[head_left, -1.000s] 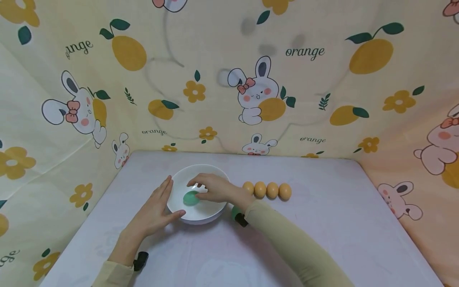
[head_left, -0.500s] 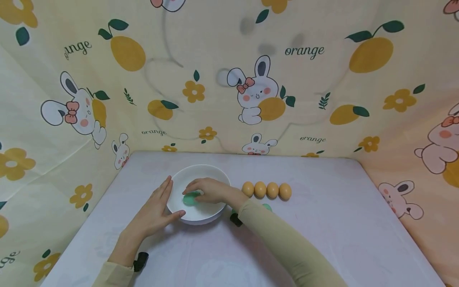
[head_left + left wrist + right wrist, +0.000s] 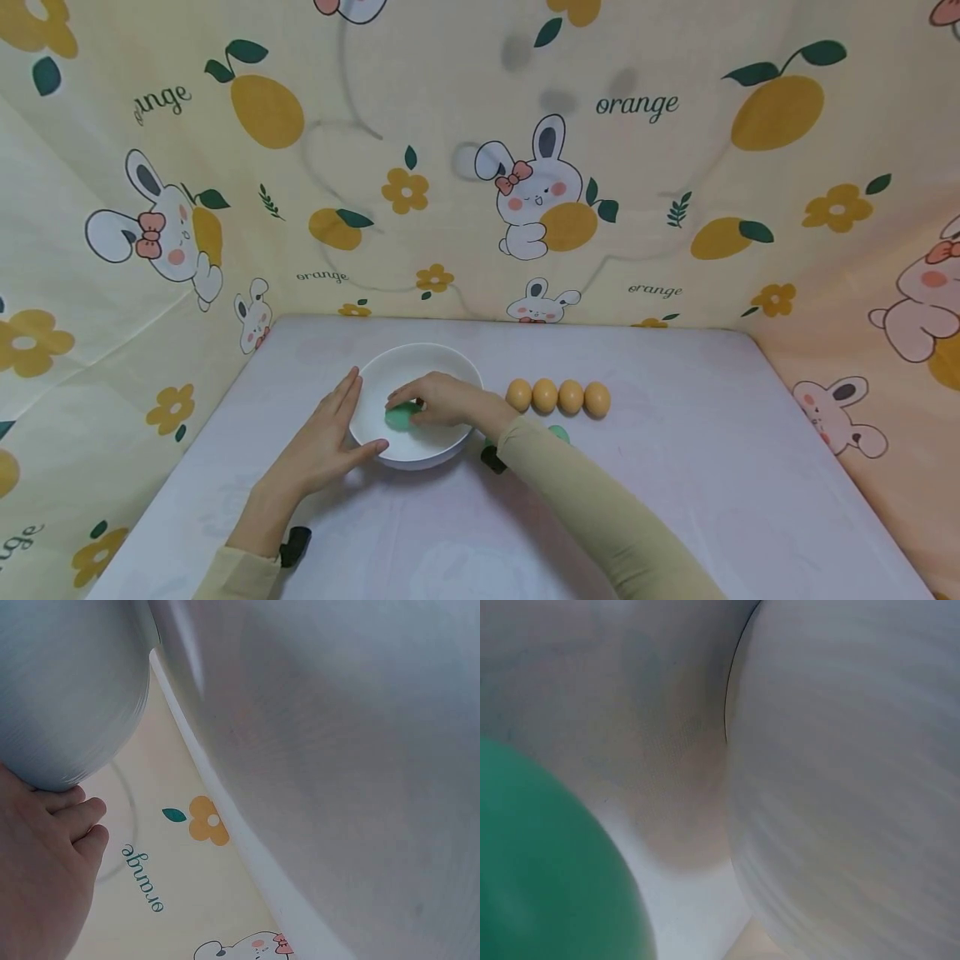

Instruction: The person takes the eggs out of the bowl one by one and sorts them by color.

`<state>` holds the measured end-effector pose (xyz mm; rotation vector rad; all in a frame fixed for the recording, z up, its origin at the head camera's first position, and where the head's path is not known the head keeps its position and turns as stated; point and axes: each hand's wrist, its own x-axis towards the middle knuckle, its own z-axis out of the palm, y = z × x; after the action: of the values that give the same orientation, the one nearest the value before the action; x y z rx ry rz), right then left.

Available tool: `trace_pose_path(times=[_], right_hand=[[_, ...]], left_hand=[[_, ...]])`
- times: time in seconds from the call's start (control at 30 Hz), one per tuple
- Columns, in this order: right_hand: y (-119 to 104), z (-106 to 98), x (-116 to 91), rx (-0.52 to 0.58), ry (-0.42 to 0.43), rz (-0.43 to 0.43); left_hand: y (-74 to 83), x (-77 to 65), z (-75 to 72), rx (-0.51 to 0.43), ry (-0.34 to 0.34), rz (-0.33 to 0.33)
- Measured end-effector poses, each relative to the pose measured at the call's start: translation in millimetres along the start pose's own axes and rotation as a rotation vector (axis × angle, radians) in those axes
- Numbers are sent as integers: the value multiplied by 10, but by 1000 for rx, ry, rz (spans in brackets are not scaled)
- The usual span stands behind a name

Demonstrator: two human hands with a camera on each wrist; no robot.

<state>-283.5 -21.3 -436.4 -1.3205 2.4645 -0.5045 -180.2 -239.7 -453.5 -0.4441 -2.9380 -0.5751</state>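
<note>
A white bowl [image 3: 423, 360] stands on the table, left of centre, with a green egg [image 3: 400, 417] lying inside it. My right hand [image 3: 442, 400] reaches in from the right and grips that egg between thumb and fingertips. My left hand [image 3: 322, 437] is spread along the bowl's left side, fingers straight and thumb at the near rim. In the left wrist view its fingers [image 3: 79, 817] press on the outer wall of the bowl [image 3: 67, 690]. The right wrist view has the bowl's outside [image 3: 847, 780] and a large green rounded surface [image 3: 547, 870] close to the camera.
Several brown eggs [image 3: 558, 397] stand in a row to the right of the bowl. Another green egg [image 3: 558, 434] peeks out behind the right forearm. A patterned curtain [image 3: 450, 167] rises behind the white table [image 3: 675, 467].
My right hand has shifted slightly left, its fingers coming down over the green egg in the bowl. A green egg beyond the forearm has come into view. The left hand stays put.
</note>
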Motion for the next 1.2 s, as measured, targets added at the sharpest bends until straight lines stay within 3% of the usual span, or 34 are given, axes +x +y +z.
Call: trace_pose_path(times=[0.3, 0.8, 1.2], right_hand=[[-12, 12, -2, 40, -11, 67], [-30, 11, -37, 27, -5, 23], [-90, -34, -100, 77, 61, 16]], left_hand=[[17, 4, -4, -6, -11, -7], [0, 5, 21, 2, -6, -12], [-15, 10, 30, -2, -4, -2]])
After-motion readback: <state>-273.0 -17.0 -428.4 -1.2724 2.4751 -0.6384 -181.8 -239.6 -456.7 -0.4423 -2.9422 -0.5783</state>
